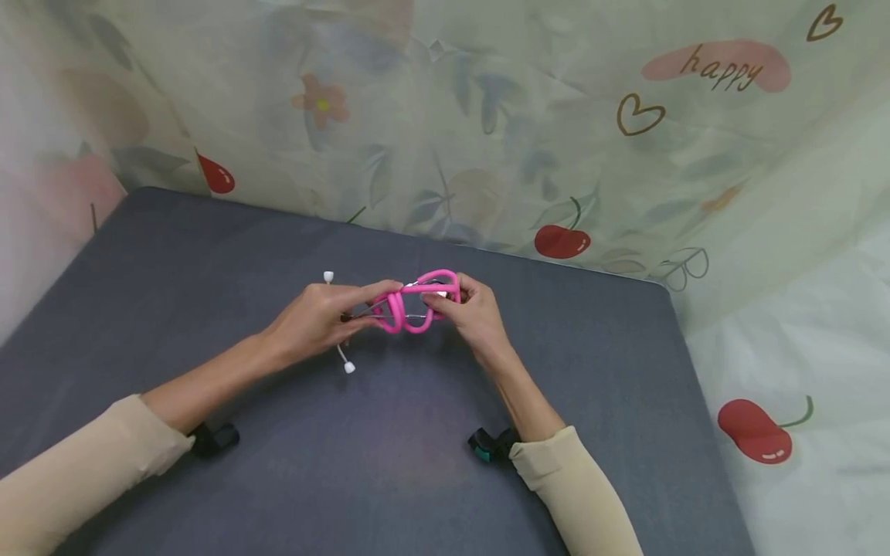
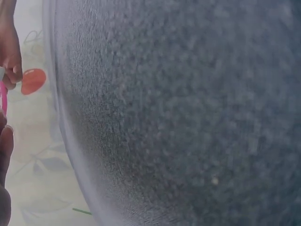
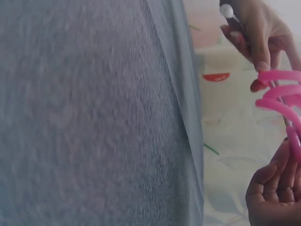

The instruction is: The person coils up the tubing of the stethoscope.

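Note:
A stethoscope with bright pink tubing (image 1: 396,313) is held between both hands above the table, its tube wound in loops around the metal stems. My left hand (image 1: 316,316) pinches the loops and stems from the left, thumb and fingers on either side. White ear tips (image 1: 350,367) stick out beyond that hand. On the right, my right hand (image 1: 481,318) pinches the far end of the pink loops; its fingertips partly hide that end. The right wrist view also shows the coiled tubing (image 3: 282,75) between the two hands. Only a sliver of pink appears in the left wrist view.
A table with a dark grey cloth (image 1: 375,463) lies below the hands. Behind and beside it hangs a pale curtain (image 1: 487,116) printed with cherries, leaves and hearts. Dark straps with small devices (image 1: 217,440) sit at both wrists.

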{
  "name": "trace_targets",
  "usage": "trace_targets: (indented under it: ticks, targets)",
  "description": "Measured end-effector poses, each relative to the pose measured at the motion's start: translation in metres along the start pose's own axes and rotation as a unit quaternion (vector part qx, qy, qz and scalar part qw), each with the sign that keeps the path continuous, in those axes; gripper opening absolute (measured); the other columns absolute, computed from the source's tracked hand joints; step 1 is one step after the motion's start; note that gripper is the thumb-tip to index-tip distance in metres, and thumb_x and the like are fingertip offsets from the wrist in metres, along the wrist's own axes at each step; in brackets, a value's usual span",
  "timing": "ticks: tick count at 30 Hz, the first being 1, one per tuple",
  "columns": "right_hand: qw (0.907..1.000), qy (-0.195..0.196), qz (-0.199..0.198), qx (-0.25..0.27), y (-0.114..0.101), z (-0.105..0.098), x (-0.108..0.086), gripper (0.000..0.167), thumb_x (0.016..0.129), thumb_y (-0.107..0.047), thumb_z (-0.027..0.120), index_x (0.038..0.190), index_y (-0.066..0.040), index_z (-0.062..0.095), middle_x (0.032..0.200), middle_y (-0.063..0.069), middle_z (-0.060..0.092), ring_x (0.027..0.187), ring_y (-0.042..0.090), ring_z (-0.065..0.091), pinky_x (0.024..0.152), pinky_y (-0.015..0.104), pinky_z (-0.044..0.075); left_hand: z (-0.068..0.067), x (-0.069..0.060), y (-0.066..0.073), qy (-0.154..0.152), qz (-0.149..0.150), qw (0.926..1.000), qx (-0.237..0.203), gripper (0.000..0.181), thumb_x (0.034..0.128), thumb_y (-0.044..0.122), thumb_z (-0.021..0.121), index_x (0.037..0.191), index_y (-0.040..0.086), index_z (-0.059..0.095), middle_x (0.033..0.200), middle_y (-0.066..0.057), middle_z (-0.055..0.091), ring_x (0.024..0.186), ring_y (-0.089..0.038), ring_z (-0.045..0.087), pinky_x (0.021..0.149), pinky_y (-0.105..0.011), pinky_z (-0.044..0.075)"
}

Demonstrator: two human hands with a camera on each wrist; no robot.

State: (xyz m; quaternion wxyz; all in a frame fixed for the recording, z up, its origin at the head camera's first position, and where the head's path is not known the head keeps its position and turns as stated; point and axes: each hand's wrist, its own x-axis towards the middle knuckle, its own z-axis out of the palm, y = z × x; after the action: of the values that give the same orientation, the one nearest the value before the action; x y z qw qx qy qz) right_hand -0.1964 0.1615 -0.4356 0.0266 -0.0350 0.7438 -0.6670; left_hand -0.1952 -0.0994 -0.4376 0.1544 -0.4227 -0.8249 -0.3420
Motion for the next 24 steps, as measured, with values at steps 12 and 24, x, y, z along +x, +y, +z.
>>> trace_targets:
  ticks: [12, 24]
  targets:
    - [0.9995, -0.002, -0.013, -0.029, -0.032, 0.013, -0.016, 0.019, 0.091, -0.009, 0.073, 0.101, 0.007, 0.070, 0.084, 0.013, 0.073, 0.077, 0.018, 0.072, 0.079, 0.039, 0.058, 0.001, -0.002, -0.002, 0.012, -0.015, 0.9998, 0.006, 0.076, 0.0763, 0.012, 0.086, 0.144, 0.026, 0.054, 0.110, -0.003, 0.074, 0.055, -0.006, 0.046, 0.050, -0.023, 0.039]
    - [0.9915, 0.065, -0.085, -0.074, 0.000, 0.013, -0.006, 0.015, 0.092, -0.016, 0.073, 0.099, -0.003, 0.073, 0.081, 0.009, 0.071, 0.068, 0.014, 0.067, 0.069, 0.040, 0.058, 0.002, -0.001, -0.002, 0.010, -0.020, 0.9997, 0.001, 0.074, 0.0786, 0.013, 0.085, 0.144, 0.028, 0.054, 0.110, -0.004, 0.074, 0.056, -0.004, 0.053, 0.052, -0.024, 0.046]
